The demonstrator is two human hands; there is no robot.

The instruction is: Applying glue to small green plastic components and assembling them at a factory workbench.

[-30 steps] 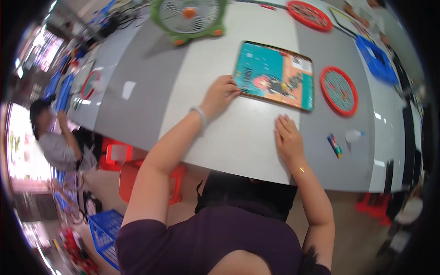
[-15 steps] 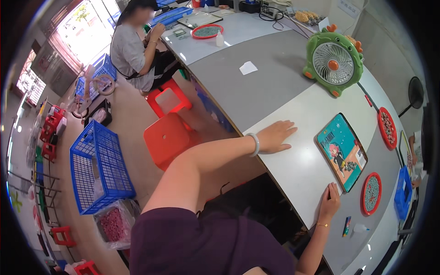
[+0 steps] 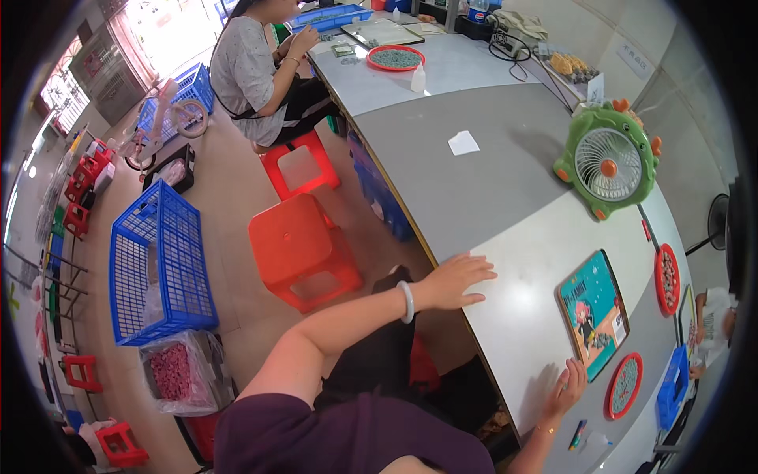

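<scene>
My left hand (image 3: 455, 284) reaches over the table's near-left edge, fingers stretched out and holding nothing. A pale bangle is on that wrist. To the right, my right hand (image 3: 565, 389) is at the near corner of a flat teal board (image 3: 598, 312) with a dark rim and a cartoon picture. Its fingers are loosely apart with nothing seen in them; whether they touch the board I cannot tell. A small heap of grey-green bits (image 3: 602, 340) seems to lie on the board, or may be printed there.
A green cartoon-shaped fan (image 3: 608, 164) stands beyond the board. Red round trays (image 3: 624, 385) of small pieces and a blue bin (image 3: 673, 387) line the right. White paper (image 3: 463, 143) lies farther off. Red stools (image 3: 294, 241) and a blue crate (image 3: 180, 268) stand left; a co-worker (image 3: 257, 75) sits behind.
The whole view has shifted, so the table sits lower and farther right. My left hand has drawn back toward the table edge. My right hand's fingers have lifted and spread a little.
</scene>
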